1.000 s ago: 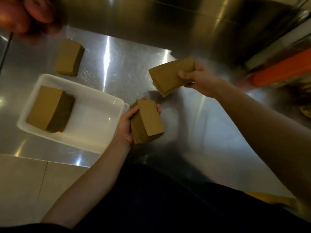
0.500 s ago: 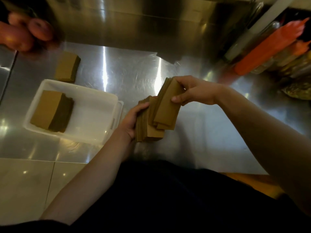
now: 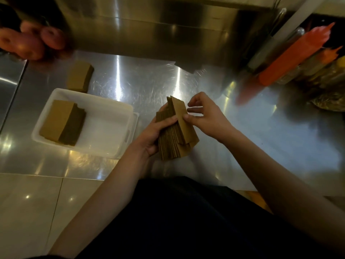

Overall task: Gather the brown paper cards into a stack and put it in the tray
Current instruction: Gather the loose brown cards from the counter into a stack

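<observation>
Brown and uneven, the thick bundle of brown paper cards [image 3: 175,133] stands on edge at the centre of the frame, its outer cards riding higher than the rest. We see the left hand [image 3: 154,136] gripping it from the left, thumb laid across the card edges. The right hand [image 3: 204,116] meets it from the right with its thumb on the outermost card and its fingers bent beside the edge. Whether that hand pinches the card or only steadies it, we cannot tell.

We judge the step in hand to be squaring the gathered cards into one stack. The next move calls for tapping the raised cards level, then carrying the bundle left to the white rectangular plastic tray [image 3: 104,135], which sits just beside the left wrist at centre left.

A neat stack of brown cards [image 3: 59,121] already fills the tray's left half, and we reckon the bare right half has room for the bundle. A second brown stack [image 3: 79,76] lies on the shiny steel counter [image 3: 149,79] just beyond the tray. Orange squeeze bottles [image 3: 293,57] lean at upper right, well apart. Blurred reddish shapes [image 3: 31,42] sit at upper left. Nothing lies between the bundle and the tray.
</observation>
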`<state>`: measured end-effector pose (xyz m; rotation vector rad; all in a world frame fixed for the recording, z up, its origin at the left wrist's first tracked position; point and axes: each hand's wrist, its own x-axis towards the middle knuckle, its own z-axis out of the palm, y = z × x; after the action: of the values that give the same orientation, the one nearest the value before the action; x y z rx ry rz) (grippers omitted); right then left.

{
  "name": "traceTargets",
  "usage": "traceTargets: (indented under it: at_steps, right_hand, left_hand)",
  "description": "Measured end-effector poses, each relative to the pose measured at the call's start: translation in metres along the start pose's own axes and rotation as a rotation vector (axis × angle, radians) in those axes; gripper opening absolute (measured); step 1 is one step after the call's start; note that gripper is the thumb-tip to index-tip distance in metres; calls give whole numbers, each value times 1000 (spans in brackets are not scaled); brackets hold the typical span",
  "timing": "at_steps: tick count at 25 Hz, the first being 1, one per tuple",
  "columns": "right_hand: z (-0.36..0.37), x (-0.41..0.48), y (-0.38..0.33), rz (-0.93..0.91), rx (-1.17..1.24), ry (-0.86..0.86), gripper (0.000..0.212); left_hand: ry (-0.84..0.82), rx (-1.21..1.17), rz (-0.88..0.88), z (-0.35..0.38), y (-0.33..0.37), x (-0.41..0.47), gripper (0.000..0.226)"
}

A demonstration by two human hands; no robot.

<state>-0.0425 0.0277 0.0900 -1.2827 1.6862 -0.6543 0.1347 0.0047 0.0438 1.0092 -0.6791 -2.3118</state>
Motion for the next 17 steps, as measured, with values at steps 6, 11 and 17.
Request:
traceTargets:
  at_steps: [6,11,17]
  right_hand:
    - [7,-19,27,106,163,-238,6]
    - [15,-28,54,94,254,-252,31]
    - [19,-23,72,127,245,-164,45]
  left_hand:
    - [14,270,233,3,-10,9,65]
    - [11,584,334,3,-20,13,66]
    - [30,850,527,6,-32,24,57]
